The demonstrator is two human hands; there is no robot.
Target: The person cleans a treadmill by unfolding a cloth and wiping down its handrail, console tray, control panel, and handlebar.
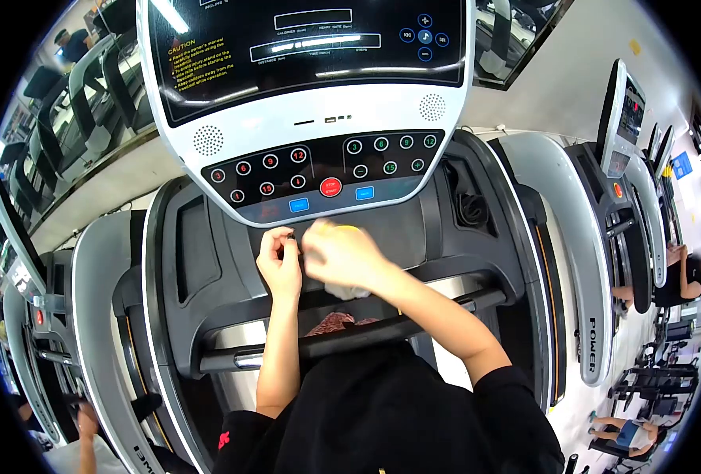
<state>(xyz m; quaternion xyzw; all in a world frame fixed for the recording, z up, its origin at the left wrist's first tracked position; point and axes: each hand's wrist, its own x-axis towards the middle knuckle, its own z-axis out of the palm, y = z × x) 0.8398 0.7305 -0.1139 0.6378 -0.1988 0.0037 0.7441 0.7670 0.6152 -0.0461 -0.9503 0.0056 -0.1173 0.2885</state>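
Black piece, its axis unclear, sits pinched in the left hand; right hand curled, contents unclear.

1 POWER-marked treadmill at right, 1 blue sign farther off

Left hand and right hand between console and handlebar

They are side by side below the console's button panel. The left tray lies left of them; the right tray holds a coiled item. Other treadmills flank this one, left and right.
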